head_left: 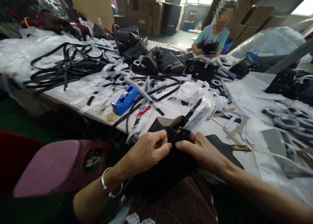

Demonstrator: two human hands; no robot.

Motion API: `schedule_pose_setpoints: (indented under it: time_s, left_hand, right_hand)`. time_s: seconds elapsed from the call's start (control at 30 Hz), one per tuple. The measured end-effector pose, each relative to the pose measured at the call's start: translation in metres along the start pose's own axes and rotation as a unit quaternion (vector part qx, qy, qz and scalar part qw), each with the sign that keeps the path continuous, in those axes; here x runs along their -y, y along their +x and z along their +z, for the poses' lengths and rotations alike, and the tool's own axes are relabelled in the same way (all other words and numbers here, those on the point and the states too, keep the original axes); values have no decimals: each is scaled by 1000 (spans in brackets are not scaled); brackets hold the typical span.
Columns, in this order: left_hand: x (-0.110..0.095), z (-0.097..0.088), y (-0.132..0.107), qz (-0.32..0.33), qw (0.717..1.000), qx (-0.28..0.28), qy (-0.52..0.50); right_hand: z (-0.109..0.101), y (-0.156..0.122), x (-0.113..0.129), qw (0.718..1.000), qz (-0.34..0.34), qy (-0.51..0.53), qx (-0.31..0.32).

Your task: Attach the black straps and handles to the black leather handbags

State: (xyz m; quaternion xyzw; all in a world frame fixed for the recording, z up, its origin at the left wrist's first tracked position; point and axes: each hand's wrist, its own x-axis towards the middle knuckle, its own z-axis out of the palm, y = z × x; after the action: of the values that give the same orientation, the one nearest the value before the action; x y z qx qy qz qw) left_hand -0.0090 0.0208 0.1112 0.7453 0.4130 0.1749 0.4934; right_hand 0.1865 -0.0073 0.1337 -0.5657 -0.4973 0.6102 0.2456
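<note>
A black handbag rests against my lap at the table's front edge, its flap with a gold clasp plate spread out to the right. My left hand is closed, thumb and fingers pinching the bag's upper edge near a strap end. Opposite it, my right hand grips the same edge, thumb on the near side and fingers partly hidden behind. Between and just above the hands are a black strap and a small gold buckle. Clear plastic wrap covers the strap's upper part.
On the table beyond lie a blue tape dispenser, a yellow tape roll, red scissors and long black straps. Black bags are heaped farther back. A co-worker sits across. A pink chair stands at left.
</note>
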Motion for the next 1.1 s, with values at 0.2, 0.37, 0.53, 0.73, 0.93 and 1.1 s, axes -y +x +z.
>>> schedule_pose_setpoints:
  time_s: [0.2,0.37,0.53,0.73,0.93,1.1]
  left_hand:
    - [-3,3,0,-7,1000,-6,3]
    - [-3,4,0,-8,1000,-14,23]
    - [0,2,5,-3,1000,-15,20]
    - [5,1,8,-2,1000,-8,-5]
    - [5,2,6,1,999,10,-35]
    - [6,3,6,-5,999,11,-51]
  right_hand:
    - [3,0,0,999,-23,-29,-27]
    - [5,0,-3,999,-20,-34,-36]
    - [3,3,-5,999,-17,-30,-26]
    - [0,9,-10,998,-17,-46,-31]
    - [-4,6,-5,998,-21,-58,-8]
    - [-2,4,-2,993,-66,-95,-15]
